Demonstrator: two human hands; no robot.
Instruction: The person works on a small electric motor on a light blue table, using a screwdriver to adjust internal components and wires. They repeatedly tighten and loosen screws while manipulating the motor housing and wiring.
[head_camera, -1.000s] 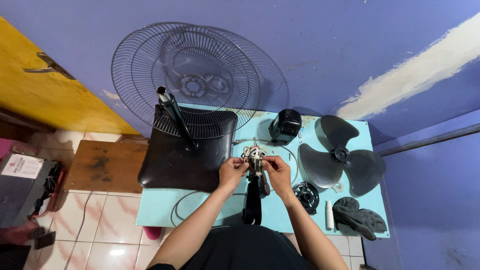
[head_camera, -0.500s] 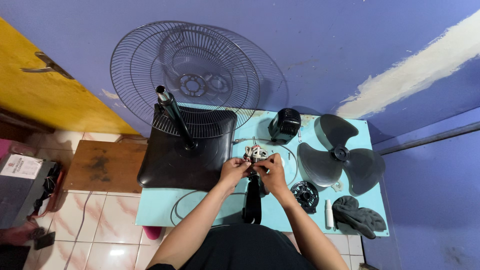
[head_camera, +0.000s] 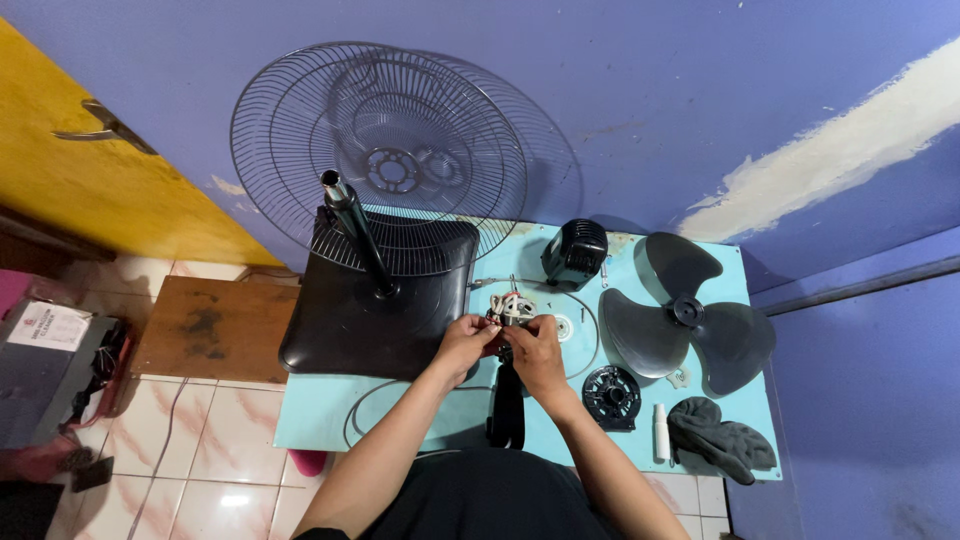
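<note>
One fan motor (head_camera: 513, 308), one three-bladed fan blade (head_camera: 686, 320) and two wire grilles (head_camera: 400, 160) show around the turquoise tabletop (head_camera: 320, 415). The motor sits mid-frame, pinched between the left hand (head_camera: 468, 342) and right hand (head_camera: 535, 350), fingers closed on it; its axis cannot be told.

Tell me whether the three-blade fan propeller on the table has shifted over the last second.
No. The fan propeller lies in the same spot on the light blue table, right of the black motor cover, with the dark cloth below it as before.
</note>
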